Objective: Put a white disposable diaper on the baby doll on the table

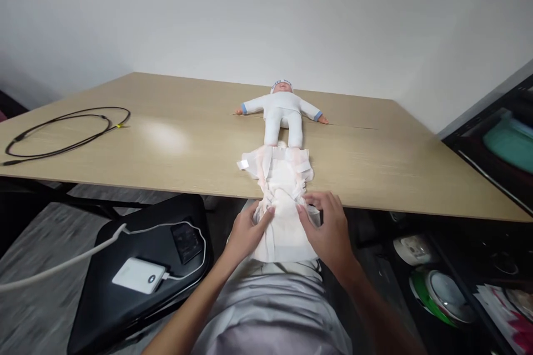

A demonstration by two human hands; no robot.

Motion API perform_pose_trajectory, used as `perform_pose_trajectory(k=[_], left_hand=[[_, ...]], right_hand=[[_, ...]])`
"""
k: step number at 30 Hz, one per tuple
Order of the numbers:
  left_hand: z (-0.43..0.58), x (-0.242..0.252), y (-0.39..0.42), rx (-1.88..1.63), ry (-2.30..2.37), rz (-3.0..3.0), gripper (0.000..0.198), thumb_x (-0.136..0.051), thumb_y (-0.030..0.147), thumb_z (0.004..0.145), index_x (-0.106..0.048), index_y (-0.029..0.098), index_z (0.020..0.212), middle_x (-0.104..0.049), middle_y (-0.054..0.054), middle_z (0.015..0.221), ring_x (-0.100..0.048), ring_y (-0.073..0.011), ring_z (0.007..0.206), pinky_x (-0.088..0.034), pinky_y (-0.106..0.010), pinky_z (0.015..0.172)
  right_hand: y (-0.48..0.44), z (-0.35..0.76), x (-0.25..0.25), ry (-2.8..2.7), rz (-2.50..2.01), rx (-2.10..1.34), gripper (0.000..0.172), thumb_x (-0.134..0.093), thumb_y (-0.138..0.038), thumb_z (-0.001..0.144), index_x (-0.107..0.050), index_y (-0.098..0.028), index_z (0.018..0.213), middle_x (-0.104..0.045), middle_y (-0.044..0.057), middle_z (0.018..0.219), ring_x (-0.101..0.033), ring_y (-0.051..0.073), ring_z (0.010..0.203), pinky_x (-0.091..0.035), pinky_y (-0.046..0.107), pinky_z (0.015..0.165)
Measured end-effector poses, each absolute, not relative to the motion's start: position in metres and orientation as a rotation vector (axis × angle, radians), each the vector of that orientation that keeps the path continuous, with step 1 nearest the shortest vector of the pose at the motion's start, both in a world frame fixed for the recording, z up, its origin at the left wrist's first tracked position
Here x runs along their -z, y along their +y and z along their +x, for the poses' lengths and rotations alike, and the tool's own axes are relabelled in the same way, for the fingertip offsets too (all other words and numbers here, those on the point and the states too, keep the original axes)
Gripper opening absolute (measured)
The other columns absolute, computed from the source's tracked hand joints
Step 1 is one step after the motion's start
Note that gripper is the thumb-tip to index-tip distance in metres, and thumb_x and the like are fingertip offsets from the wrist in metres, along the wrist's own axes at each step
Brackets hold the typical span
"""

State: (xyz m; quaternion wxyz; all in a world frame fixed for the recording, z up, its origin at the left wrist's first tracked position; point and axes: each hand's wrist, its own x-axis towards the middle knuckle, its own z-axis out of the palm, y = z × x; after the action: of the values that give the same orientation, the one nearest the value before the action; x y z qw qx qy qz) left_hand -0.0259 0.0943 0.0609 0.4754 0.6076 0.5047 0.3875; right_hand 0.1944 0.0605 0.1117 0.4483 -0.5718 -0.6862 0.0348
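Observation:
A baby doll (283,113) in a white suit lies on its back on the wooden table (166,144), arms spread, feet toward me. An unfolded white diaper (278,172) stretches from the doll's feet over the table's near edge. My left hand (246,233) grips the diaper's near left side, fingers curled on it. My right hand (327,227) holds the near right side, fingers bent over the fabric.
A looped black cable (62,133) lies on the table's left part. A black chair (141,272) at lower left carries a white power bank (139,276) and a white cord. Shelves with bowls and clutter (458,283) stand at the right.

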Motion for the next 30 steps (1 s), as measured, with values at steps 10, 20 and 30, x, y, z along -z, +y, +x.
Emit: perform_pose_trajectory(k=[10, 20, 30], left_hand=[[-0.032, -0.07, 0.089, -0.817, 1.287, 1.474, 0.05, -0.061, 0.067, 0.102, -0.072, 0.019, 0.097, -0.076, -0.005, 0.097, -0.072, -0.0285, 0.1, -0.054, -0.032, 0.087], [-0.026, -0.076, 0.085, -0.747, 1.237, 1.408, 0.051, -0.062, 0.067, 0.103, -0.074, 0.018, 0.101, -0.077, -0.006, 0.1, -0.068, -0.026, 0.097, -0.049, -0.029, 0.083], [-0.019, -0.069, 0.083, -0.715, 1.236, 1.369, 0.046, -0.063, 0.064, 0.103, -0.07, 0.019, 0.095, -0.073, -0.005, 0.093, -0.069, -0.0263, 0.098, -0.052, -0.029, 0.087]], right_hand=[[0.192, 0.253, -0.117, -2.038, -1.399, 0.019, 0.011, -0.071, -0.02, 0.098, -0.075, -0.022, 0.108, -0.062, 0.012, 0.147, -0.055, 0.036, 0.138, -0.042, 0.057, 0.121], [0.187, 0.343, -0.12, -1.753, -1.428, -0.591, 0.036, -0.053, -0.046, 0.107, -0.067, -0.021, 0.085, -0.075, 0.009, 0.124, -0.066, 0.029, 0.126, -0.043, 0.049, 0.116], [0.182, 0.301, -0.118, -2.048, -1.258, -0.295, 0.02, -0.07, -0.044, 0.108, -0.078, -0.026, 0.106, -0.072, 0.007, 0.121, -0.066, 0.027, 0.119, -0.049, 0.048, 0.111]])
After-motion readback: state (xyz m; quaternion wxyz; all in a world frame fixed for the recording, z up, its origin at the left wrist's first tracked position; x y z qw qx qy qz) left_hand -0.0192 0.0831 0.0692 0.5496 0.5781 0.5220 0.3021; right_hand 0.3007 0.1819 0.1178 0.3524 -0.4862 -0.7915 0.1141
